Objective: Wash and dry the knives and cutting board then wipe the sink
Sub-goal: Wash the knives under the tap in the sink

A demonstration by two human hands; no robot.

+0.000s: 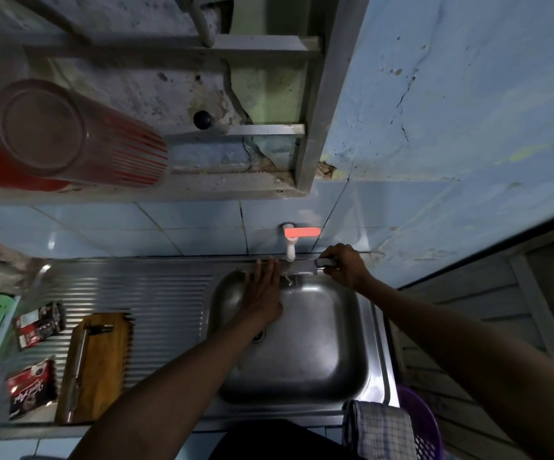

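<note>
My right hand (pixel 343 265) grips a knife (pixel 302 267) by its handle under the tap (pixel 290 247); my left hand (pixel 264 293) lies flat-fingered on the blade over the sink (pixel 302 343). On the drainboard, a cutting board (pixel 98 366) carries another knife (pixel 79 366), beside two sachets (pixel 30 388).

Head camera looks steeply down, near sink (pixel 302 376).

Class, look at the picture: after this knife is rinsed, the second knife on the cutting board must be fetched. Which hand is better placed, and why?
Left. The left hand lies flat and open on the blade, nearer the cutting board; the right hand grips the knife handle under the tap.
</note>
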